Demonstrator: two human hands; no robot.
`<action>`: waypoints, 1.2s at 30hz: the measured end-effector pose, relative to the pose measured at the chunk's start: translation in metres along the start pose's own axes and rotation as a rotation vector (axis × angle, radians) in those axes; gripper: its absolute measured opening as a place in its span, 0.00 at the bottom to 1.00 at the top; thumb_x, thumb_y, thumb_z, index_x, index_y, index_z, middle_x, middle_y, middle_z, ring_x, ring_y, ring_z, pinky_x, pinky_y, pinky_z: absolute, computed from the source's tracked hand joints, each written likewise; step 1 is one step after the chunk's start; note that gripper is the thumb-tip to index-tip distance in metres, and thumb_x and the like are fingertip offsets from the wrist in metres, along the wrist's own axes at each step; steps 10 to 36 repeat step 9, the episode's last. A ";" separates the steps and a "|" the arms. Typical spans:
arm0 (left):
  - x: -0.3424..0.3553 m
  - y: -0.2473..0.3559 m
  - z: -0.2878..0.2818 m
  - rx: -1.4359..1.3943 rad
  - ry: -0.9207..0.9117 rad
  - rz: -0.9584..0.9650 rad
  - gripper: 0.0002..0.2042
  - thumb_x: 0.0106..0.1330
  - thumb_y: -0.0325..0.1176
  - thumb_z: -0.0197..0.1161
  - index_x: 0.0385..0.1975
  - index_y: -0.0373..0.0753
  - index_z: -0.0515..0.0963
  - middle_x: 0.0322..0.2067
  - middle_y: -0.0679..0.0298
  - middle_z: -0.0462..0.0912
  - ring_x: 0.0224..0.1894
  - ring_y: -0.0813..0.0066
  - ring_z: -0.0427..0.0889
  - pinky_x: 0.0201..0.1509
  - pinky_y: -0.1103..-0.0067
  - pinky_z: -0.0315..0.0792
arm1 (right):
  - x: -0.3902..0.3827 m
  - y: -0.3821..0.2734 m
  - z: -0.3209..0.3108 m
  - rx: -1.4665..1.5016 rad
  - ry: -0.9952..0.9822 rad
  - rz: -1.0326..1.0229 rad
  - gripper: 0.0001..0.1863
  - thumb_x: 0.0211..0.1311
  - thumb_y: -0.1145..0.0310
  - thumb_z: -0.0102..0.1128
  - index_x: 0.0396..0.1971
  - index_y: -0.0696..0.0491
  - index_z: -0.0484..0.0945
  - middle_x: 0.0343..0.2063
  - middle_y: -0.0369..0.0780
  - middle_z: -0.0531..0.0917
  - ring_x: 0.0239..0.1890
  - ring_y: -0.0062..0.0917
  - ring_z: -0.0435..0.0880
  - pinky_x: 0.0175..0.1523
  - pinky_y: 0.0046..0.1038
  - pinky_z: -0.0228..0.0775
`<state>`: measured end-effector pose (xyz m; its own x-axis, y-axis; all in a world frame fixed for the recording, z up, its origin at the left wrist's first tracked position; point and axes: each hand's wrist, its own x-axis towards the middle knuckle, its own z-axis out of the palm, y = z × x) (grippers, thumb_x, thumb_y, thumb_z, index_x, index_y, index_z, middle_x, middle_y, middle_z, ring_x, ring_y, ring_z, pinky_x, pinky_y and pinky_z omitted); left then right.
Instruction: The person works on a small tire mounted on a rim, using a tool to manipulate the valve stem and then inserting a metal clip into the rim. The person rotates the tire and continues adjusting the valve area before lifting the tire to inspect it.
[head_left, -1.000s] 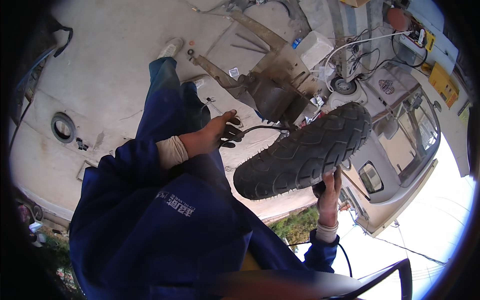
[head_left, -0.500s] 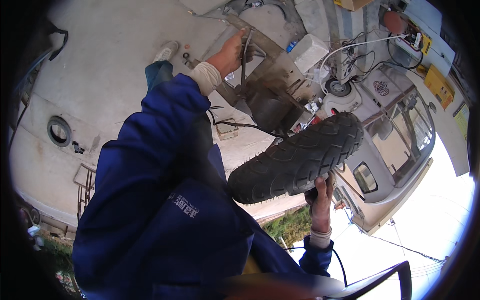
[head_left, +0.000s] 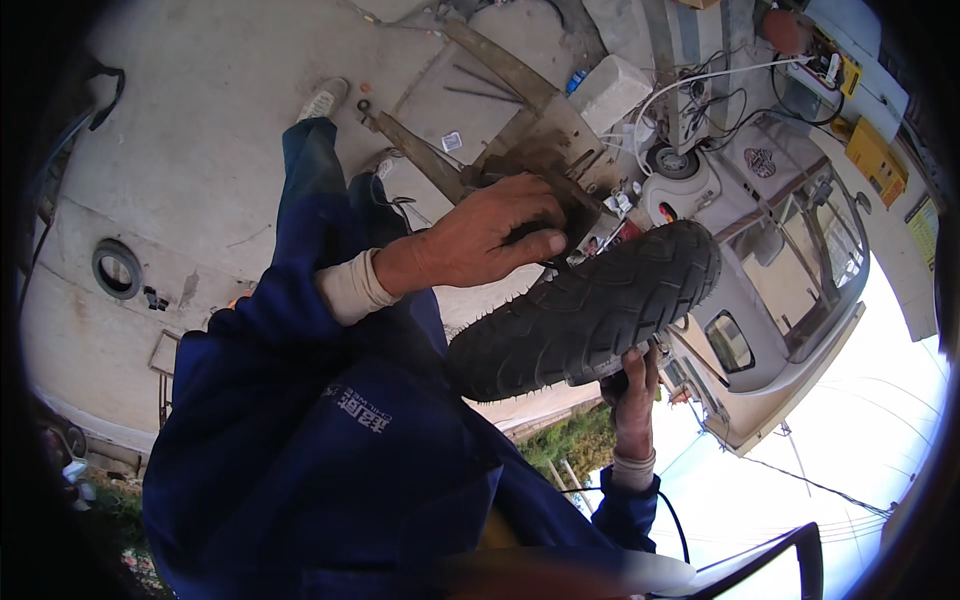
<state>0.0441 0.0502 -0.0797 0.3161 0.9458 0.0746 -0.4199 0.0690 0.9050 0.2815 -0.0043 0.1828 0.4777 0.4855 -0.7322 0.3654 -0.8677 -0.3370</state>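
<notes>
A black scooter-type tyre (head_left: 600, 310) with chevron tread and small rubber hairs slants in front of me, its tread facing up. My right hand (head_left: 634, 400) grips its near right edge from below, fingers against the rubber. My left hand (head_left: 485, 232) is beside the tyre's far left edge, its fingers curled in and thumb drawn toward them. Something dark shows between thumb and fingers, but I cannot make out what it is. Behind that hand, a dark metal stand or frame (head_left: 540, 125) is partly hidden.
A grey three-wheeled vehicle (head_left: 735, 345) stands at the right. A white block (head_left: 615, 95), loose cables and yellow boxes (head_left: 880, 165) lie at the back right. Another small tyre (head_left: 117, 268) rests on the concrete floor at left. Two thin rods (head_left: 485, 85) lie beyond the frame.
My left hand has come back toward me and right, from the frame's far side to the tyre's edge. The dark bar-like strip it held no longer shows clearly. The tyre has barely moved.
</notes>
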 end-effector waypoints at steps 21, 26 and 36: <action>-0.041 -0.002 0.008 0.093 -0.150 0.080 0.14 0.79 0.45 0.65 0.49 0.41 0.83 0.54 0.56 0.83 0.69 0.52 0.77 0.86 0.45 0.56 | -0.010 0.042 -0.026 -0.030 0.033 -0.051 0.44 0.76 0.44 0.64 0.80 0.56 0.62 0.60 0.41 0.84 0.43 0.18 0.86 0.36 0.19 0.72; -0.041 -0.002 0.008 0.093 -0.150 0.080 0.14 0.79 0.45 0.65 0.49 0.41 0.83 0.54 0.56 0.83 0.69 0.52 0.77 0.86 0.45 0.56 | -0.010 0.042 -0.026 -0.030 0.033 -0.051 0.44 0.76 0.44 0.64 0.80 0.56 0.62 0.60 0.41 0.84 0.43 0.18 0.86 0.36 0.19 0.72; -0.041 -0.002 0.008 0.093 -0.150 0.080 0.14 0.79 0.45 0.65 0.49 0.41 0.83 0.54 0.56 0.83 0.69 0.52 0.77 0.86 0.45 0.56 | -0.010 0.042 -0.026 -0.030 0.033 -0.051 0.44 0.76 0.44 0.64 0.80 0.56 0.62 0.60 0.41 0.84 0.43 0.18 0.86 0.36 0.19 0.72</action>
